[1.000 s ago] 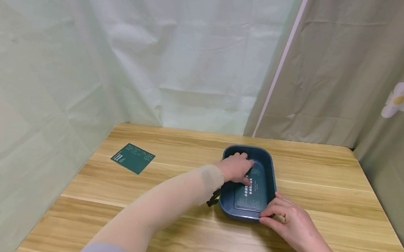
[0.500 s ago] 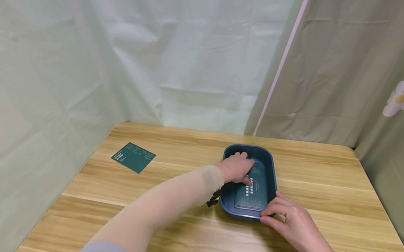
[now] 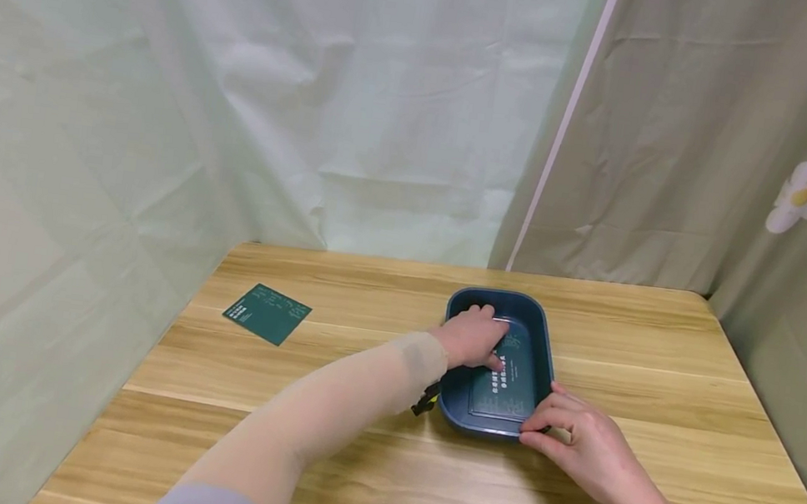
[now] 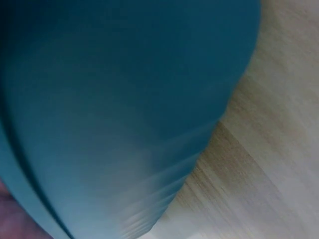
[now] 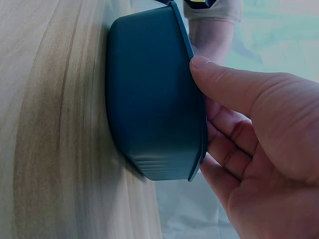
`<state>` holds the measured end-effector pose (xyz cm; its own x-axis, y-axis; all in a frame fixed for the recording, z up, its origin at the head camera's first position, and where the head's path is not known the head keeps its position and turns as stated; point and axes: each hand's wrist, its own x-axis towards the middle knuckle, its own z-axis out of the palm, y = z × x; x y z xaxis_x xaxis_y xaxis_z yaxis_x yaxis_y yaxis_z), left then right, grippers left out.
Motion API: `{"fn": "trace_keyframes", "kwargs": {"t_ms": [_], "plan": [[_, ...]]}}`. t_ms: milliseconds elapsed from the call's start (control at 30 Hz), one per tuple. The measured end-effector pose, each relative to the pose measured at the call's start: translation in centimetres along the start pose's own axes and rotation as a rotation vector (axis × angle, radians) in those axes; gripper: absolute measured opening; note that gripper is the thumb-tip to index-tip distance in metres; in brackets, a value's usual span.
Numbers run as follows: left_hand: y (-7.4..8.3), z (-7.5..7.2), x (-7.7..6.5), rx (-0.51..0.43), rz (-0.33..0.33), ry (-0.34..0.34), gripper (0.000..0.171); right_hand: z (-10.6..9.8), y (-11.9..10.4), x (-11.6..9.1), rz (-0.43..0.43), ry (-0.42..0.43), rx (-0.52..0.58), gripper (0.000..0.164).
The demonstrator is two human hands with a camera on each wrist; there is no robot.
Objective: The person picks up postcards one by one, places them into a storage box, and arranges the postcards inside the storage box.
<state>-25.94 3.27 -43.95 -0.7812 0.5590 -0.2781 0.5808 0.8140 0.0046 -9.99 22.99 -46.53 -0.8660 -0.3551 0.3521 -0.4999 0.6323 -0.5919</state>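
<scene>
A dark blue plastic box (image 3: 547,358) with rounded corners stands on the wooden table. Inside lies a dark green card (image 3: 510,395) with white print, flat on the bottom. My left hand (image 3: 472,336) reaches in from the left, its spread fingers and thumb resting over the card and covering its upper left part. With thumb and fingers, my right hand (image 3: 580,442) pinches the box's rim at the near right corner; the right wrist view shows the thumb on the outer side of the rim (image 5: 180,30). In the left wrist view the box's outer wall (image 4: 114,114) fills most of the picture.
Another dark green card (image 3: 267,315) with white print lies flat at the table's left. The wooden table (image 3: 362,465) reaches back to a pale curtain (image 3: 390,116). A curtain with white flowers (image 3: 806,199) hangs at the right.
Both hands keep their places at the box. The card inside appears to sit slightly lower and flatter against the bottom than before.
</scene>
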Motion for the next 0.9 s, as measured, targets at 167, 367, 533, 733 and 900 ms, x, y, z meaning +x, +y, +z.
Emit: {"fn": "trace_keyframes", "kwargs": {"t_ms": [167,367,533,733,900], "plan": [[-0.02,0.02,-0.05,0.001,0.004,-0.003,0.071,0.01,-0.04,-0.03,0.006,-0.001,0.004,0.035],[-0.01,0.03,-0.04,0.008,0.011,-0.003,0.07,0.09,0.09,-0.06,-0.007,0.008,0.008,0.036],[0.15,-0.12,-0.21,0.018,0.011,-0.006,0.069,0.07,0.13,-0.1,-0.009,0.012,0.008,0.036],[0.17,-0.28,-0.42,0.041,0.044,-0.013,0.064,0.11,0.12,-0.18,-0.01,0.012,0.004,0.035],[-0.01,-0.49,-0.49,-0.008,0.042,-0.012,0.067,0.19,0.11,-0.13,-0.029,0.022,0.012,0.034]]}}
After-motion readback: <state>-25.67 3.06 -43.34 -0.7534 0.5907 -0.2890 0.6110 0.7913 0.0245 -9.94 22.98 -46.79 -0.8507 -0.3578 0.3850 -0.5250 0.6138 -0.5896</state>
